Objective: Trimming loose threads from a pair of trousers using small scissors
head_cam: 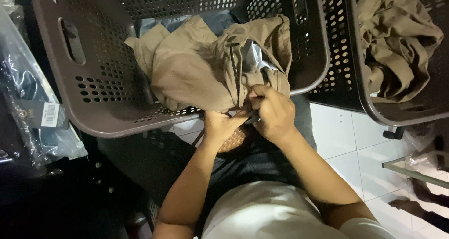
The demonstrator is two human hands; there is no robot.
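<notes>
Both pinched shut on the khaki jacket (201, 71): left hand (220, 124) gripping the hem, right hand (273, 113) at the zipper (234, 68) base (unzipped), basket (93, 113) at twelve o'clock.

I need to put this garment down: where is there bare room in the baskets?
Bare room: the left half of the near basket, between its handle slot and the tan garment. Crowded: its right half, where both hands grip the zipper, and the right basket, filled by another tan garment.
</notes>
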